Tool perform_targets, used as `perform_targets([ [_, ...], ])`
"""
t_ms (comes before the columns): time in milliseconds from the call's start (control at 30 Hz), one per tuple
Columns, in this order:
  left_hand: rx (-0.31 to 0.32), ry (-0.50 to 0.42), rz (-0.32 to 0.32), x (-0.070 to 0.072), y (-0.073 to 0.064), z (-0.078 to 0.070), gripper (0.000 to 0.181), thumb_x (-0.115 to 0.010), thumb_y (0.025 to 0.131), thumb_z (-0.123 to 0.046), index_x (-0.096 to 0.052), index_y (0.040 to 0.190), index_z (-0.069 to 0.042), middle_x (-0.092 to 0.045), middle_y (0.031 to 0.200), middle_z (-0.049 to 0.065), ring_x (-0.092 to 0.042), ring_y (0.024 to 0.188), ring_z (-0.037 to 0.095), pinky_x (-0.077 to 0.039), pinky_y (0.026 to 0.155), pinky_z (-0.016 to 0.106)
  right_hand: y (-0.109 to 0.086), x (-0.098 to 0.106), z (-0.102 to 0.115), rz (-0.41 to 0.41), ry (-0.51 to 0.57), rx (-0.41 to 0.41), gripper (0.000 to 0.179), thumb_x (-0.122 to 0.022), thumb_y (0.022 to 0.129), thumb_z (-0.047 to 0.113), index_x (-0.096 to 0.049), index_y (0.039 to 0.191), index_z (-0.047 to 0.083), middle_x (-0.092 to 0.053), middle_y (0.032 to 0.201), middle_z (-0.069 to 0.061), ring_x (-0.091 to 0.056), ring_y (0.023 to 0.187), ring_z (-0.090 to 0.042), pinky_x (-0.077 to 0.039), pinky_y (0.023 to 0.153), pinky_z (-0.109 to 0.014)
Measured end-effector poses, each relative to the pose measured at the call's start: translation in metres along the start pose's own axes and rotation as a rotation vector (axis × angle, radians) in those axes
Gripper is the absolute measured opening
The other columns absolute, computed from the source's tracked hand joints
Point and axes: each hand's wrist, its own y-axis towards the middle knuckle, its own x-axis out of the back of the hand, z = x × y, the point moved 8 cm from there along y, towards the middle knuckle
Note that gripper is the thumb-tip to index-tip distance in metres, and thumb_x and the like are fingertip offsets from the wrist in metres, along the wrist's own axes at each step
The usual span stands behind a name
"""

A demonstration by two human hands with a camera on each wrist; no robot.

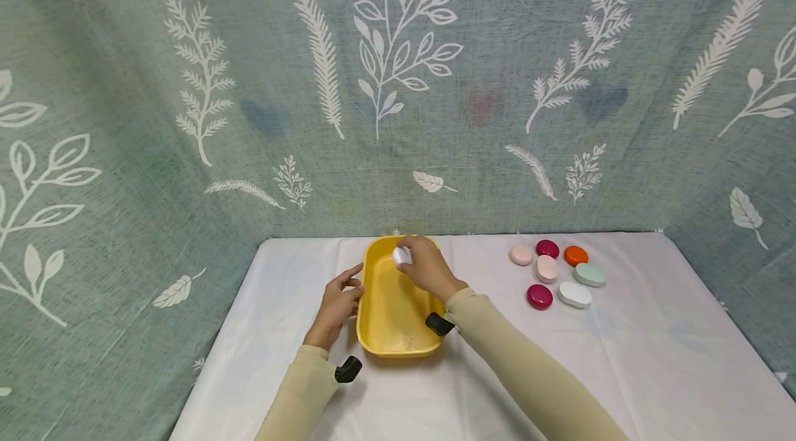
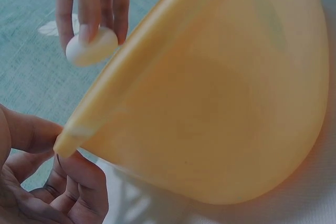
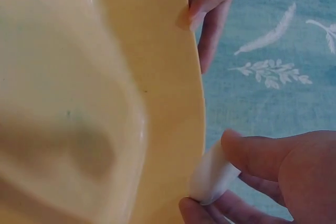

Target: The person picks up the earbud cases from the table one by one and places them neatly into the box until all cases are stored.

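Observation:
A yellow plastic tub stands on the white-covered table in front of me. My left hand is at its left side and pinches the rim between thumb and fingers, which shows closely in the left wrist view. Over the far end of the tub, my right hand holds a white oval soap bar. Thumb and fingertips grip the soap by its edges in the right wrist view, with the tub wall right behind it. The head view shows only bare bottom inside the tub.
To the right of the tub lies a loose group of oval soaps: two dark red ones, an orange one, a mint green one, a white one and two pale pink ones. A patterned green curtain closes off the back and sides.

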Motion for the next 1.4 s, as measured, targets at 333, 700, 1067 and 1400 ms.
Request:
perform_targets([
  [333,0.009,0.006,-0.006,0.0,0.002,0.003,0.053,-0.056,0.104,-0.001,-0.055,0.156,-0.011,-0.053,0.114,0.011,-0.053,0.066,0.013,-0.051,0.059,0.024,0.012,-0.016,0.0,0.048,-0.008,-0.045,0.041,-0.079,0.095,0.005,-0.068,0.133,-0.003,-0.069,0.132,-0.019,-0.067,0.119,-0.036,-0.056,0.1,-0.047],
  [700,0.002,-0.01,-0.006,-0.001,0.002,0.002,0.053,-0.056,0.104,0.0,-0.055,0.155,-0.011,-0.053,0.113,0.011,-0.052,0.065,0.013,-0.051,0.058,0.023,0.021,-0.034,-0.012,0.102,0.029,-0.164,0.04,-0.08,0.095,0.009,-0.068,0.132,-0.003,-0.069,0.124,-0.021,-0.067,0.107,-0.033,-0.058,0.093,-0.044],
  [1067,0.007,-0.003,-0.002,-0.001,0.004,0.002,0.053,-0.057,0.104,0.0,-0.055,0.155,-0.012,-0.054,0.114,0.012,-0.053,0.066,0.014,-0.051,0.059,0.024,0.024,-0.043,-0.023,0.102,0.077,-0.222,0.042,-0.079,0.097,0.013,-0.066,0.133,-0.005,-0.07,0.117,-0.02,-0.068,0.096,-0.029,-0.059,0.086,-0.041],
  [1400,0.01,0.006,-0.008,-0.001,0.003,0.002,0.052,-0.057,0.104,-0.001,-0.055,0.155,-0.012,-0.053,0.115,0.012,-0.052,0.066,0.014,-0.05,0.059,0.023,0.023,-0.046,-0.027,0.098,0.095,-0.276,0.04,-0.076,0.099,0.013,-0.064,0.132,-0.005,-0.07,0.117,-0.02,-0.067,0.095,-0.028,-0.058,0.09,-0.043],
])
